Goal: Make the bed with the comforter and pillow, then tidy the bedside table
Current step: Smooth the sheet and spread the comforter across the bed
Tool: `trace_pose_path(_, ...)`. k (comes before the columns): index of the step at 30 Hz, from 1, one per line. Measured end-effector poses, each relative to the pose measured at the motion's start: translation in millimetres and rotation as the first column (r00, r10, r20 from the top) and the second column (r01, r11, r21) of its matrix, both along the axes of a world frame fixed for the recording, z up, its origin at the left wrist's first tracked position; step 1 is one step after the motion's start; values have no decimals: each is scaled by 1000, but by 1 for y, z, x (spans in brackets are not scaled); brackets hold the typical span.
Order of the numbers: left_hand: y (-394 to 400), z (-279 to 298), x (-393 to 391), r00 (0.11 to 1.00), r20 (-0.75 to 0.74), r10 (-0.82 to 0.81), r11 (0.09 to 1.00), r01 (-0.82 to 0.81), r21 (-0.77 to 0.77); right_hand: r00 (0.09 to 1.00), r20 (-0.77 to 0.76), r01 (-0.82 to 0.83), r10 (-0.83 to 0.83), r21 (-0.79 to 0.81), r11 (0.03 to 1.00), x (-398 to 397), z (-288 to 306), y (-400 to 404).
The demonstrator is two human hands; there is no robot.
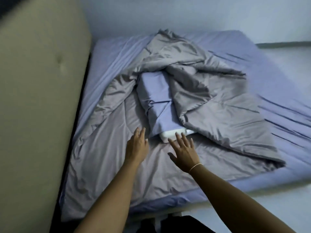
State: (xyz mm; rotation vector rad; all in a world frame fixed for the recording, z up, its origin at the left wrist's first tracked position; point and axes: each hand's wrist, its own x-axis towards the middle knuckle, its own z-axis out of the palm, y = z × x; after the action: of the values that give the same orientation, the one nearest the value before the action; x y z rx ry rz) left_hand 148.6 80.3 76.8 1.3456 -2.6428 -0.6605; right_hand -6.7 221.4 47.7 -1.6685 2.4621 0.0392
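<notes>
A grey comforter (210, 105) lies crumpled in a heap across the bed's lilac sheet (111, 64). A pillow in a lilac case (155, 96) lies partly wrapped in the comforter, its white inner end (168, 134) poking out toward me. My left hand (137, 146) reaches out with straight fingers just left of that end, over the comforter. My right hand (184, 151) reaches with spread fingers, its fingertips at the white end of the pillow. Neither hand holds anything.
A beige padded headboard (38, 84) stands along the left side. A pale wall (185, 14) runs behind the bed. The mattress's near edge (185, 199) lies below my arms, with something dark below it at the frame's bottom.
</notes>
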Motion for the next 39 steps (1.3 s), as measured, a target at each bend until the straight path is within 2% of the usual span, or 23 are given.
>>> trace_pose_path(5,13,31,-63,993,-20,-121,991,119,-59,983,22,184,-182,-74,980,-53,33,32)
trace_pose_path(14,70,38,-189,982,-4,-191,977,190,-98,943,35,334,-332,-83,939,-178,49,98)
trace_pose_path(23,165,24,-326,997,-17,-72,990,70,-120,979,13,204,-204,-1,979,-331,57,191)
trace_pose_path(28,197,13,-363,999,33,-30,992,34,-120,985,8,171,-171,11,985,-397,60,206)
trace_pose_path(35,173,5,-409,993,105,46,989,-31,-144,989,77,122,-123,14,992,-442,46,183)
trace_pose_path(39,148,-12,-446,993,86,74,987,-61,-146,988,105,109,-111,23,994,-468,29,162)
